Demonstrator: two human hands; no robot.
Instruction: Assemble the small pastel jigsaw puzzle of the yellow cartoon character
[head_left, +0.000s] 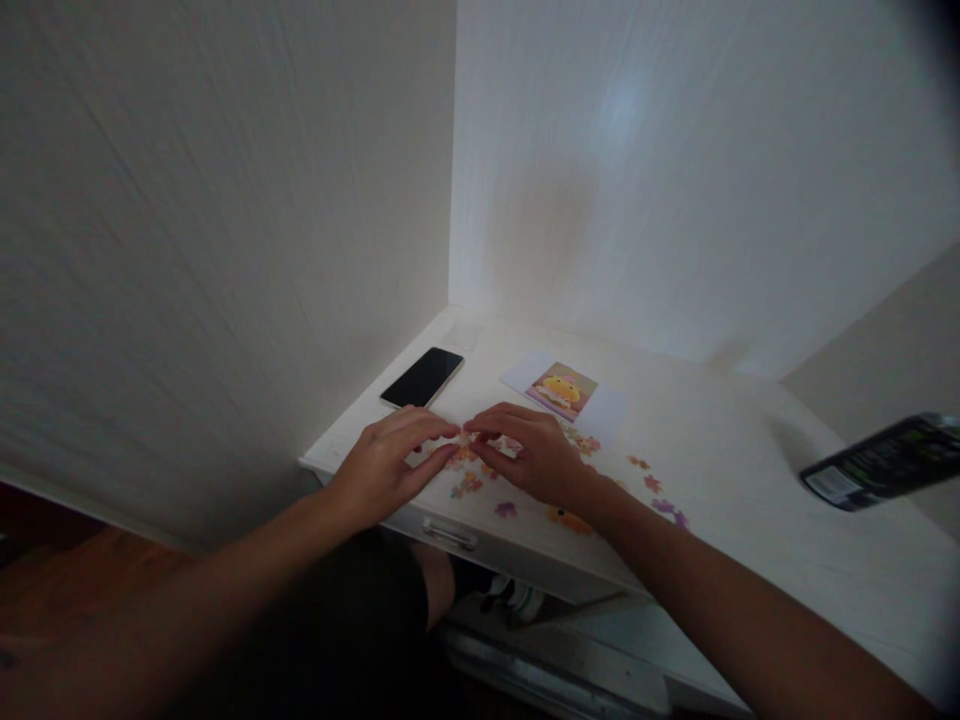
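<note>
Because the pieces (469,485) are small and lie loosely clustered, work among them probably calls for light fingertip pressure, kept flat to the tabletop (720,430), so that neighbours don't skid. The left hand (394,460) and right hand (540,455) face each other over the cluster, fingers curved, thumbs set apart from forefingers, tips nearly meeting; whether either pinches a piece, I cannot tell. Steadying with one while nudging with the other should serve well.

The front edge, above the drawer handle (450,534), runs close below the cluster, and the purple piece (505,510) lies nearer it, so sweeping strokes towards the body seem risky. The phone (424,378) crowds the left hand; the card (562,390) lies behind the right. More open room lies rightward, past the scattered pieces, before the can (885,465).
</note>
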